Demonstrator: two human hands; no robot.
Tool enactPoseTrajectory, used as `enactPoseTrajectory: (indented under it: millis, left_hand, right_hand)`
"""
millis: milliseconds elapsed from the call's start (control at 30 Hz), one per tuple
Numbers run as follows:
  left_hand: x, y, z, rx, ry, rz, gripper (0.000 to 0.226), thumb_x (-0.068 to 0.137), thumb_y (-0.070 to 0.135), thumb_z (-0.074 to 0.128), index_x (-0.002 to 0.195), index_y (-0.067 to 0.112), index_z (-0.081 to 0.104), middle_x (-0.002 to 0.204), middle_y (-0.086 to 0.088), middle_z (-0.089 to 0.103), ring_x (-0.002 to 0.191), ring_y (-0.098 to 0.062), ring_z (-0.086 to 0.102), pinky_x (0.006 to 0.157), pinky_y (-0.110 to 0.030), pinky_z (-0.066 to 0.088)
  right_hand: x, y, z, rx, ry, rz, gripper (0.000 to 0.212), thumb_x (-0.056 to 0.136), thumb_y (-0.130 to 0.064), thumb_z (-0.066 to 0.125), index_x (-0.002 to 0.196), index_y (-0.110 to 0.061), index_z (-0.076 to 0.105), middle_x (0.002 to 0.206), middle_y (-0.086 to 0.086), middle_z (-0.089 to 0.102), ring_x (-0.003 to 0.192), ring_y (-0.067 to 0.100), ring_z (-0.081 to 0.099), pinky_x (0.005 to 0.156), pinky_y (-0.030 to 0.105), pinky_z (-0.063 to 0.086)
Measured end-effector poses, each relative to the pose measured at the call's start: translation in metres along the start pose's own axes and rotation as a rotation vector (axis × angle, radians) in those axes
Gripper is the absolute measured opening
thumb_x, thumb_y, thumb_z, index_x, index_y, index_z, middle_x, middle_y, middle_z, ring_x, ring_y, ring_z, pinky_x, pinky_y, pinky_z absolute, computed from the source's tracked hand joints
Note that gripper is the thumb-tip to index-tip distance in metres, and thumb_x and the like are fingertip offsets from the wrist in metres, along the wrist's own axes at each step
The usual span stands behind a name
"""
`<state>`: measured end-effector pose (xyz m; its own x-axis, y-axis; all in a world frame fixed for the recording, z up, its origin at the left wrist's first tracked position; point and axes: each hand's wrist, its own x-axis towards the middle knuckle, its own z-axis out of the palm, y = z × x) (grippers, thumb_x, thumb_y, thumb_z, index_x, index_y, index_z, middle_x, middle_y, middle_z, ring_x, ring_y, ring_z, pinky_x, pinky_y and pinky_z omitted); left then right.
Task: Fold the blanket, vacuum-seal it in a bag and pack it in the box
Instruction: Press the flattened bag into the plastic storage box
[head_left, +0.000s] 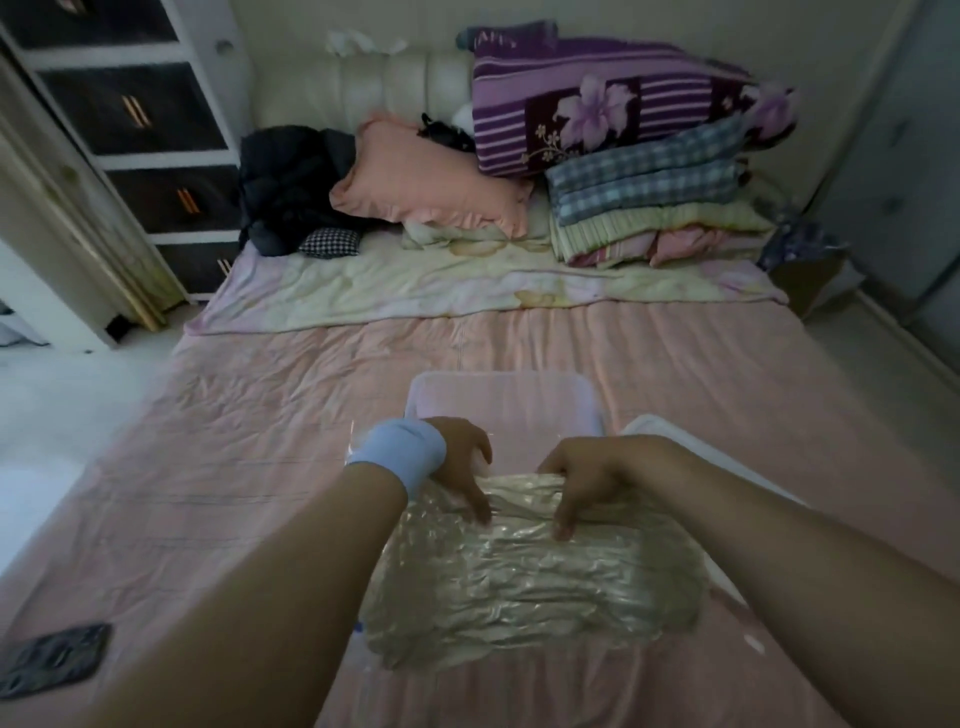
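Left hand: the left hand (460, 467) comes in over the far edge of the vacuum bag (535, 587), fingers bent down onto the plastic and thumb behind the edge, clamped on it.
Right hand: the right hand (582, 483) sits just beside the left, fingers curled under and pinching the same edge, which rises in a small ridge between the two hands.
Wrist: a pale blue wristband (400, 452), soft and wide, wraps the left wrist.
Hidden at the hands: both palms face away, so how deep the plastic goes into each grip cannot be told.
Vacuum bag: shiny, tightly crinkled plastic, flat and roughly rectangular, lying on the pink bedsheet (249, 467) right in front of the person. A pale, flattened mass fills it, and its fabric is hard to read through the wrinkles.
Box: a clear, pink-tinted plastic box (504, 387) with rounded corners stands just beyond the hands. Its near side is covered by them.
Lid: something white and smooth-edged (670, 431) lies beside the box, mostly hidden behind the right forearm.
Lower left: a dark, flat, rounded-corner object (52, 660) rests on the sheet, too dim to identify.
Far end: a peach pillow (431, 176), dark clothing (291, 182) and a stack of folded bedding (649, 208) sit against the padded headboard.
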<state>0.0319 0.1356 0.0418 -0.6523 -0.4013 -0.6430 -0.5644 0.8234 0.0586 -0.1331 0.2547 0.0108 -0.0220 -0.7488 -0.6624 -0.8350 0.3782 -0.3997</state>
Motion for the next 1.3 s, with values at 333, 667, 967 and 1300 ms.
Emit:
enactPoseTrajectory:
  millis: [333,667,967,1300]
  left_hand:
    - [-0.050,-0.014,-0.173,0.033,0.464,0.011,0.085,0.060,0.068,0.077,0.131,0.035,0.046,0.132,0.006,0.054,0.114,-0.023,0.054,0.091,-0.036,0.047]
    - [0.052,-0.079,-0.152,0.177,0.648,0.081,0.079,0.065,0.066,0.072,0.132,0.036,0.041,0.128,0.003,0.056,0.119,-0.023,0.048,0.101,-0.043,0.037]
    - [0.158,-0.087,-0.055,-0.018,0.370,0.040,0.084,0.068,0.053,0.076,0.136,0.032,0.031,0.119,-0.003,0.061,0.109,-0.027,0.054,0.093,-0.038,0.043]
    - [0.221,-0.106,0.008,0.053,0.347,-0.087,0.083,0.088,0.054,0.058,0.153,0.026,0.014,0.158,-0.006,0.007,0.143,-0.031,0.014,0.113,-0.046,0.023]
  right_hand:
    - [-0.068,-0.040,-0.165,-0.156,0.460,-0.018,0.062,0.062,-0.046,0.090,0.119,-0.033,0.070,0.111,-0.010,0.070,0.105,0.016,0.063,0.091,0.033,0.050]
    - [0.028,-0.041,-0.152,-0.431,0.652,0.159,0.067,0.079,-0.057,0.067,0.140,-0.043,0.044,0.126,-0.007,0.053,0.120,0.028,0.051,0.098,0.052,0.034]
    - [0.139,0.023,-0.079,-0.335,0.347,0.120,0.074,0.082,-0.048,0.068,0.146,-0.038,0.032,0.137,-0.006,0.055,0.123,0.026,0.055,0.107,0.054,0.027]
    - [0.202,0.056,-0.063,-0.370,0.280,-0.027,0.079,0.091,-0.046,0.059,0.157,-0.036,0.017,0.164,0.008,0.019,0.149,0.028,0.023,0.117,0.053,0.017]
